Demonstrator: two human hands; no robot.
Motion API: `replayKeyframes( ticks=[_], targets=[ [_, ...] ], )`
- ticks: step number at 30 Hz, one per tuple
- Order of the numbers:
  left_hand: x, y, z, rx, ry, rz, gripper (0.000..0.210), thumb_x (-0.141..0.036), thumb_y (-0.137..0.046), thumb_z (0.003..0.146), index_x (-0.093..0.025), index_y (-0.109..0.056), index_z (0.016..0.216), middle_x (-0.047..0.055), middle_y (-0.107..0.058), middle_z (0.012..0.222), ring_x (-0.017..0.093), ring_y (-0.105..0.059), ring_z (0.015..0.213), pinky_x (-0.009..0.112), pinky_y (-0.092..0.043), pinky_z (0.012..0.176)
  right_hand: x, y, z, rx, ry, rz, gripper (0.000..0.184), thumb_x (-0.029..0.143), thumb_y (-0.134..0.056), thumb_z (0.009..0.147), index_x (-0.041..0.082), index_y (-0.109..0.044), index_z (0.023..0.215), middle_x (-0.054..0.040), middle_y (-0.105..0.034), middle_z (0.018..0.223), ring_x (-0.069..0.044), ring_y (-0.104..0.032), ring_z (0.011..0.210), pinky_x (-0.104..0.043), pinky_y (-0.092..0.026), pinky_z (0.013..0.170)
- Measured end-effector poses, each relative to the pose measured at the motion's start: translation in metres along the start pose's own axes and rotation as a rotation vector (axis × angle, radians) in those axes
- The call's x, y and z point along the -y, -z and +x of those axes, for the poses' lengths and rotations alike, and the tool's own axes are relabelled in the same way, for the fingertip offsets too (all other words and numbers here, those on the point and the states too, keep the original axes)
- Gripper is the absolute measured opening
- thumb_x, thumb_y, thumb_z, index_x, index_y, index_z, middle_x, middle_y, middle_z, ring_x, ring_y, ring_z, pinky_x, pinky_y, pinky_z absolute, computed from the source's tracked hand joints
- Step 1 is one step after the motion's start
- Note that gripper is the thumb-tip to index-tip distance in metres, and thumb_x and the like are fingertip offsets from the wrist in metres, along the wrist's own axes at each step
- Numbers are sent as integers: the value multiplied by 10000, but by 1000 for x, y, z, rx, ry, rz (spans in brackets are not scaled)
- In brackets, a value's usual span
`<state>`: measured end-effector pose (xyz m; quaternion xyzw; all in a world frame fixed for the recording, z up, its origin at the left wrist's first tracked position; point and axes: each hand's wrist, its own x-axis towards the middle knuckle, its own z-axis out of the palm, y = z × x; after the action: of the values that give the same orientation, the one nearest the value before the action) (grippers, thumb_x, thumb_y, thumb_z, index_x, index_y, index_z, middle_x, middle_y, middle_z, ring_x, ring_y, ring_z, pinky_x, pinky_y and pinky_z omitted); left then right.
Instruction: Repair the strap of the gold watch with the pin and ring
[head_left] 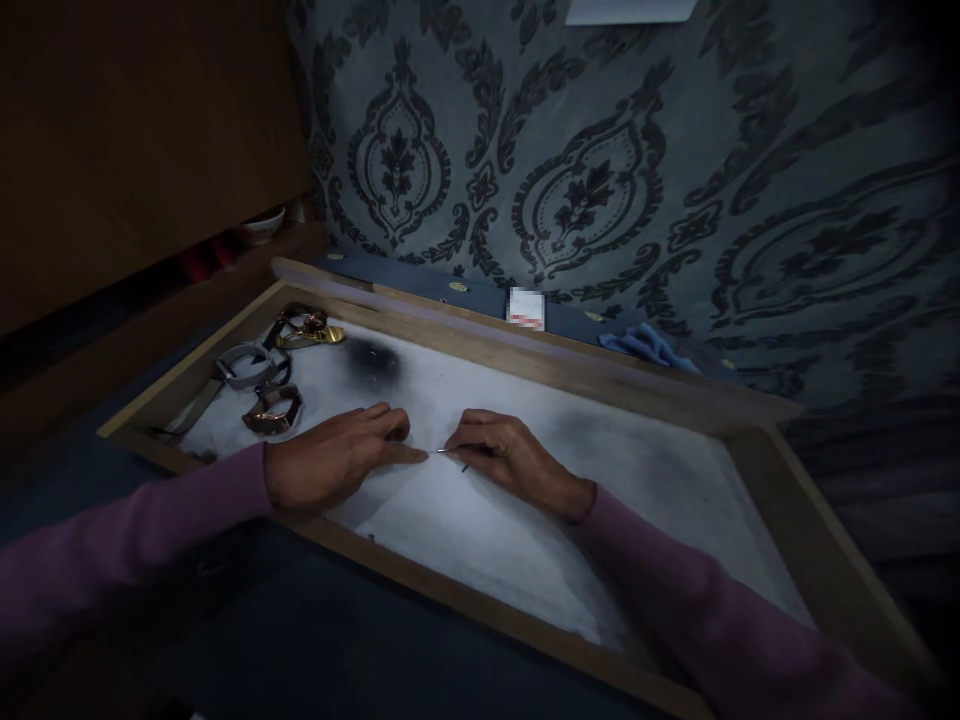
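Right hand (514, 458) pinches a slim metal piece (441, 451) inside the wooden tray (480, 602); left hand (337, 458) points at its left end, grip hard to tell. Any slackening pinch could drop it!

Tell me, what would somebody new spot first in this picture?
Probably the two hands in the middle of the pale-bottomed wooden tray: the right hand pinches a thin shiny piece, and the left hand reaches toward its other end. Next, perhaps, the watches bunched at the tray's left end, one of them bright gold. Behind everything rises a big swirly dark pattern.
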<state>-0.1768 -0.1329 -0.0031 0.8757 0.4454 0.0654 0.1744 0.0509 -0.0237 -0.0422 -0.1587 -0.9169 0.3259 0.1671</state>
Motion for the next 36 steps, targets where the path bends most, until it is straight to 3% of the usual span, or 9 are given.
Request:
replayKeyframes(
  ticks=[6,19,24,36],
  targets=[
    [-1,3,1,33,18,-12,483,-8,-311,894,-235,-543,1252,64,-511,1080,183,-466,929,303,-396,854,1,-2,-1,-27,9,-18,186,199,-552,932,179,-709,834,-36,-635,793,-142,-599,727,-245,-452,633],
    [4,-5,-8,-68,-39,-13,514,11,-348,876,-228,-522,1295,84,-548,1151,186,-508,983,308,-426,878,4,-5,-2,-34,-16,-12,172,195,-561,925,185,-708,837,-37,-643,795,-147,-606,734,-259,-463,645],
    [1,-4,-10,-42,-31,44,483,-9,-375,876,-204,-503,1299,88,-541,1208,201,-521,1015,314,-418,889,3,-5,-2,-35,-3,-29,168,184,-560,920,181,-711,846,-40,-647,808,-152,-608,752,-260,-462,655],
    [-6,-1,-2,-5,-27,180,522,55,-373,823,-170,-531,1268,96,-568,1088,210,-512,949,319,-432,827,5,-5,-2,-43,-8,-60,148,142,-582,903,185,-702,829,-30,-645,789,-144,-602,732,-248,-445,643]
  ],
)
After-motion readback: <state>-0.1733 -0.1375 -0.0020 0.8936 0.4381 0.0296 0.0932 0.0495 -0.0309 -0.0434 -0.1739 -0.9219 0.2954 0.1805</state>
